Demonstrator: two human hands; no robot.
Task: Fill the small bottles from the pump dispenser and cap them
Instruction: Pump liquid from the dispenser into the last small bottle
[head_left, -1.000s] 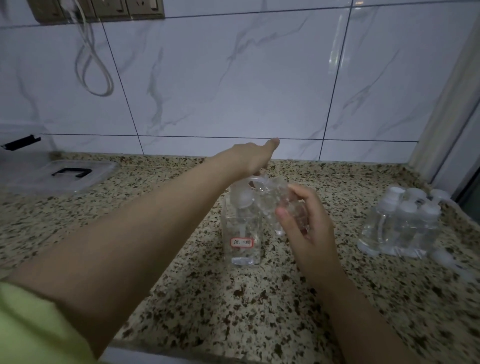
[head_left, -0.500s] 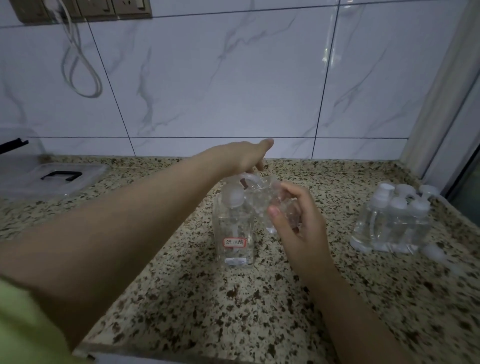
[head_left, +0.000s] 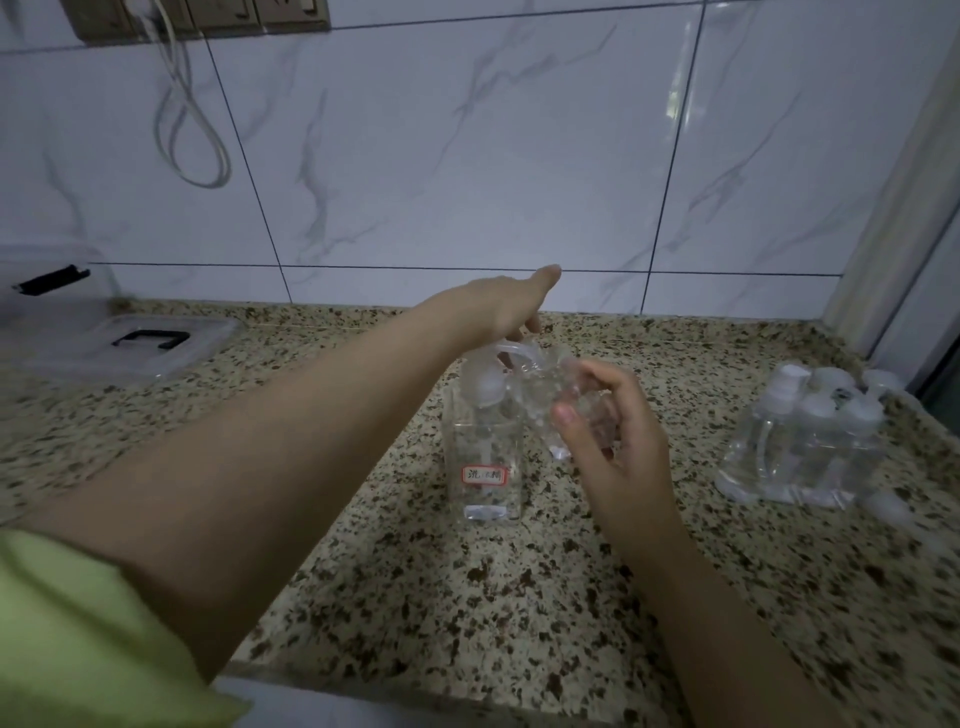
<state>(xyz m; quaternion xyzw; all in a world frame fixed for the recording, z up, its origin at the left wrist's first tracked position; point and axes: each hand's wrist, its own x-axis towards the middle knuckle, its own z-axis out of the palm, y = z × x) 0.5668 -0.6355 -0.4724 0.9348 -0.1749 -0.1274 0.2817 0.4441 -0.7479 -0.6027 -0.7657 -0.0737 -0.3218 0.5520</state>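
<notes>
Domestic kitchen or utility counter. Indicators: speckled granite countertop (head_left: 467, 597) across the lower frame; marble-pattern wall tiles (head_left: 467, 156) behind; wall sockets (head_left: 208, 18) with a looped cable (head_left: 192, 130), upper left; clear plastic storage box (head_left: 57, 291), left edge.

One pump dispenser (head_left: 485, 447) stands on the speckled tabletop (head_left: 467, 597); one small bottle (head_left: 563, 410) is held beside it. About five capped bottles (head_left: 802, 441) cluster at right, the exact number blurred. Two hands and one clear lid (head_left: 130, 345) are visible.
</notes>
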